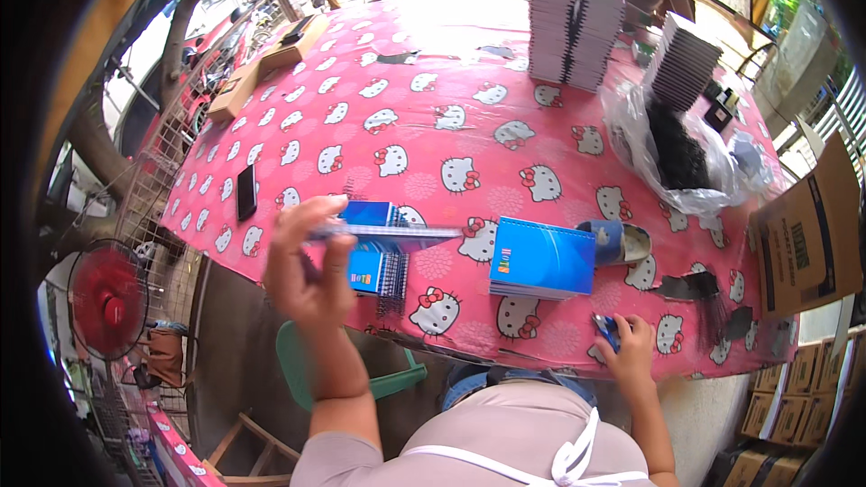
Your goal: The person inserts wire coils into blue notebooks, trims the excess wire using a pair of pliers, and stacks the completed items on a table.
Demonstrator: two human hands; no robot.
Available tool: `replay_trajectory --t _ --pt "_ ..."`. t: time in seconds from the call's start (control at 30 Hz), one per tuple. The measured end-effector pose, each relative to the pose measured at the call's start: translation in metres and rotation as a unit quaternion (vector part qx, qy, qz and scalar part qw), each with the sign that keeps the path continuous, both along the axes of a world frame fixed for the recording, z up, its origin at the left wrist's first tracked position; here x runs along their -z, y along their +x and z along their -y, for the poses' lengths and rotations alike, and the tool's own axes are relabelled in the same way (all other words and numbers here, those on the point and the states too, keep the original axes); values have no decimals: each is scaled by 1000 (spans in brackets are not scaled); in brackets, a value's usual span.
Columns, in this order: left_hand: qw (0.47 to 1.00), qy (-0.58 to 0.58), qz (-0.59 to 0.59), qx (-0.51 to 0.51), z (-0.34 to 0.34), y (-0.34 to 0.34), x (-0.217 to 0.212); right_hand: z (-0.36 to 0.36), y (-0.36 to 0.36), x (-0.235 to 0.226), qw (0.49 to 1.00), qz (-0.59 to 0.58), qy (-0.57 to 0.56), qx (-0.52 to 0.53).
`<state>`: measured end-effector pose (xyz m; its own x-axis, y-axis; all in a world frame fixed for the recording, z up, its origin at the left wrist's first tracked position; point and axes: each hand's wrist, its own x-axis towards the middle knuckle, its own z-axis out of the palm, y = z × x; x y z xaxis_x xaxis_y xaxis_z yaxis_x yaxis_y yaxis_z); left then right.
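**Notebook lifted edge-on, tool waiting at the counter's near edge**

On the pink cat-print counter [397,117], a blue notebook stack [541,260] lies before you. Your left hand [307,266] pinches a blue notebook [388,234] flat above the spiral-bound pile [377,269]. Your right hand [625,347] is closed on a small blue tool [604,325]. Judging by this, binding is underway; bring them together carefully.

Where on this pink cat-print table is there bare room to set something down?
The wide middle of the pink cat-print tablecloth is bare, between the black phone and the clear plastic bag. It is crowded around the blue notebook stack and the white stacks.
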<state>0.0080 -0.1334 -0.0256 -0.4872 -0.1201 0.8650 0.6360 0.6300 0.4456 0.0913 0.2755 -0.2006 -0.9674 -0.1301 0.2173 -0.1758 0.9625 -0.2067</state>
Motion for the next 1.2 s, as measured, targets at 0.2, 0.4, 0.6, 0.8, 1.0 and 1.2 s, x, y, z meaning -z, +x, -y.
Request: replay_trajectory --t 0.2,0.4,0.6,0.8,1.0,1.2 --pt "906 -309 289 16 51 -45 8 32 -74 -64 917 70 -385 74" --pt "864 -399 303 -58 58 -62 76 76 -118 -77 885 149 -435 67" --pt "944 -21 282 168 -19 -42 34 58 -121 -69 849 113 -513 55" --pt "873 281 300 263 -114 -11 74 69 -99 -107 830 16 -556 -47" --pt "945 -2 261 197 -128 -12 80 88 -97 -72 779 43 -606 -155" --pt "956 -153 248 -41 -161 -2 44 90 -105 -57 816 9 -564 -130"
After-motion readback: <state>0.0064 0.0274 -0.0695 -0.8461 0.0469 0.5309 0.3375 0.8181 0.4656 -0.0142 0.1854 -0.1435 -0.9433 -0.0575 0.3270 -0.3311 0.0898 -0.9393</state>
